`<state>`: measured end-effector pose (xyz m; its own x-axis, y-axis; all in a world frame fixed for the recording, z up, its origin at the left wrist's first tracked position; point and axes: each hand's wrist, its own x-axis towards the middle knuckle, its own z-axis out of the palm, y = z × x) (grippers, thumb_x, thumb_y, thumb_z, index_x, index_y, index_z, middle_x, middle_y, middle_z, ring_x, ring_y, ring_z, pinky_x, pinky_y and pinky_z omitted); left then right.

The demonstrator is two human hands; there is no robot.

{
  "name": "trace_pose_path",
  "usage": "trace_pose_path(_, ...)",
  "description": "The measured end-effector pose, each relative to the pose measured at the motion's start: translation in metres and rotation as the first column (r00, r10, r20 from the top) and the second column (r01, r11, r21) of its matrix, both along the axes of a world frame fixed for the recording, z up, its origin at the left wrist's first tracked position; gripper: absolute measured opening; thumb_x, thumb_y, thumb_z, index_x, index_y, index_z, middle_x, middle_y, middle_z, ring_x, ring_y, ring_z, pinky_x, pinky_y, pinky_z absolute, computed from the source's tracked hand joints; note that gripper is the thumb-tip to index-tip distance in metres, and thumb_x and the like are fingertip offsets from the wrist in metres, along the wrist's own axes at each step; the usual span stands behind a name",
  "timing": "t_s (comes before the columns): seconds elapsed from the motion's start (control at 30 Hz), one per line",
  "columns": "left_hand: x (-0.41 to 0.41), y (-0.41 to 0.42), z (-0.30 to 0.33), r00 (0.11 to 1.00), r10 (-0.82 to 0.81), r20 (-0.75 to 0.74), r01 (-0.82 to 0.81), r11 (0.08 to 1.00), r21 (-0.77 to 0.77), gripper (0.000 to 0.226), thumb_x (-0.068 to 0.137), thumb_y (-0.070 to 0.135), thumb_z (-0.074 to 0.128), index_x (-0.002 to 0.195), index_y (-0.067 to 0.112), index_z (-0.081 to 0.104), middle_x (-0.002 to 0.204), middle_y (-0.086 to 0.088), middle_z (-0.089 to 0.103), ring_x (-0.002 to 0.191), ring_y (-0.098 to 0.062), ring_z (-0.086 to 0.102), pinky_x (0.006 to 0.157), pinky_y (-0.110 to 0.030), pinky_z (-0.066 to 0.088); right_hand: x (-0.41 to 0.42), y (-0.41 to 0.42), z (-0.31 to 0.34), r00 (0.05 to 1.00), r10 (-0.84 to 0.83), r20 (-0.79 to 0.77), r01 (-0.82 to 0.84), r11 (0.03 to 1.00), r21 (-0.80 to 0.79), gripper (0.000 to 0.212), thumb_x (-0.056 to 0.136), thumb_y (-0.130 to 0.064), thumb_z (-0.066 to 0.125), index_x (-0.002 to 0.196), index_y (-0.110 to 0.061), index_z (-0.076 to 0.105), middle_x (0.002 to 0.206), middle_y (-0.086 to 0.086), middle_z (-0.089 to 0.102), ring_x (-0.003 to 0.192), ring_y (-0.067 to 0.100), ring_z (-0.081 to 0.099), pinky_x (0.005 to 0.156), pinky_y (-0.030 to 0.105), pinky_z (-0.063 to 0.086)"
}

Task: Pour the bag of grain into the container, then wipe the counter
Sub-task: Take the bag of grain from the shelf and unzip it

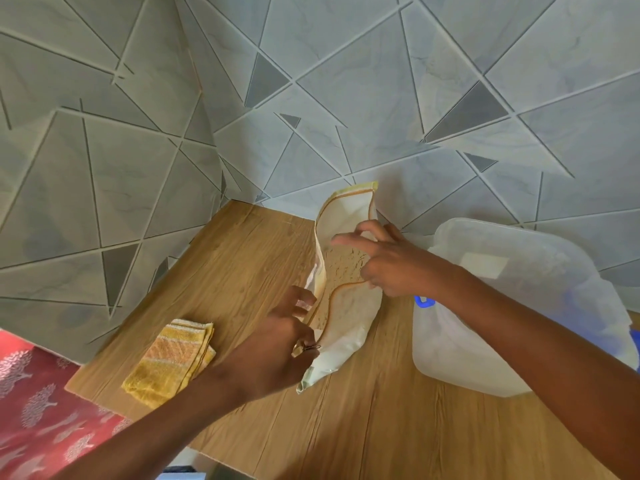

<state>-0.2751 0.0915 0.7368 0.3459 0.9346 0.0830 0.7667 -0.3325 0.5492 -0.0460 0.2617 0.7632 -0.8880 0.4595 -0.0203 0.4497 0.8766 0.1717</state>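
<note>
from the head view, the person is standing at a wooden table (242,258) pushed into a tiled corner, both hands busy on the bag of grain (341,299). the bag stands near the middle of the table, its mouth pulled open so you can see brownish grain sitting down inside it. the left hand (273,351) has its fingers (301,301) pinched on the near edge of the opening, and what looks like a small clip or tie is held against the bag lower down, though i can't make it out clearly. the right hand (388,261) grips the far edge with the thumb side closed on the rim, while the index finger sticks out straight and loose.

the container (519,306) is just beside the bag on the right, a cloudy plastic tub with blue latches; its lid looks to be on, though the plastic is too cloudy to be sure, and the right forearm crosses over it. a folded yellow cloth (173,358) lies on the table to the left, near the left wrist, untouched.

so by my reckoning they're only at the opening stage: the grain is still in the bag, nothing looks poured, the container probably wants opening, and the wiping is all yet to come. no spill shows on the wood.
</note>
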Motion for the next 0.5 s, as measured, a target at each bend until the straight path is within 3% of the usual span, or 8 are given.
trace_pose_path(0.1,0.004,-0.005,-0.005,0.998,0.053,0.024,-0.054,0.998,0.030,0.025,0.092,0.038,0.070,0.076,0.020,0.078,0.124,0.009,0.040,0.108,0.002,0.052,0.084,-0.003,0.038,-0.016,-0.004,0.006,0.985,0.114,0.127,-0.117,0.993,0.018,0.022,0.072,-0.012,0.079,0.060,-0.026,0.065,0.164,-0.015,0.004,0.148,0.029,0.014,0.099,0.051,0.043)
trace_pose_path(0.17,0.005,-0.007,-0.007,0.997,0.076,0.036,-0.078,0.995,0.066,0.026,0.092,0.036,0.070,0.074,0.019,0.078,0.116,0.009,0.041,0.099,0.002,0.054,0.081,-0.008,0.043,-0.025,-0.003,0.009,0.968,0.192,0.158,-0.196,0.981,0.008,0.025,0.071,-0.009,0.075,0.058,-0.026,0.062,0.165,-0.017,0.003,0.152,0.027,0.009,0.101,0.049,0.040)
trace_pose_path(0.23,0.006,-0.009,-0.009,0.997,0.063,0.035,-0.066,0.994,0.087,0.025,0.093,0.030,0.069,0.075,0.016,0.078,0.114,0.009,0.041,0.098,0.001,0.055,0.082,-0.015,0.049,-0.032,0.000,0.010,0.953,0.247,0.178,-0.247,0.969,-0.022,0.026,0.069,-0.007,0.071,0.056,-0.026,0.060,0.164,-0.018,0.013,0.153,0.023,0.007,0.102,0.048,0.036)
trace_pose_path(0.3,0.006,-0.010,-0.009,0.998,0.046,0.031,-0.049,0.994,0.099,0.023,0.093,0.024,0.068,0.075,0.014,0.079,0.114,0.009,0.043,0.099,-0.001,0.056,0.081,-0.023,0.052,-0.038,0.005,0.007,0.936,0.262,0.236,-0.262,0.965,-0.030,0.021,0.067,-0.005,0.071,0.066,-0.025,0.067,0.153,-0.017,0.039,0.151,0.017,0.018,0.102,0.047,0.029)
trace_pose_path(0.4,0.003,-0.008,-0.009,0.996,0.067,0.059,-0.074,0.990,0.124,0.024,0.093,0.019,0.067,0.072,0.012,0.078,0.113,0.009,0.045,0.095,-0.003,0.059,0.076,-0.029,0.052,-0.039,0.017,0.002,0.950,0.201,0.239,-0.204,0.979,-0.012,0.026,0.069,-0.002,0.069,0.086,-0.020,0.072,0.108,-0.011,0.064,0.121,0.010,0.051,0.099,0.043,0.027)
trace_pose_path(0.5,-0.003,-0.003,-0.004,0.992,0.099,0.081,-0.113,0.977,0.182,0.025,0.092,0.013,0.068,0.068,0.011,0.075,0.110,0.006,0.049,0.091,-0.003,0.059,0.073,-0.028,0.051,-0.026,0.037,0.000,0.989,0.136,-0.051,-0.137,0.990,-0.018,0.017,0.065,-0.003,0.068,0.069,-0.019,0.064,0.079,-0.009,0.059,0.086,0.013,0.058,0.089,0.037,0.027)
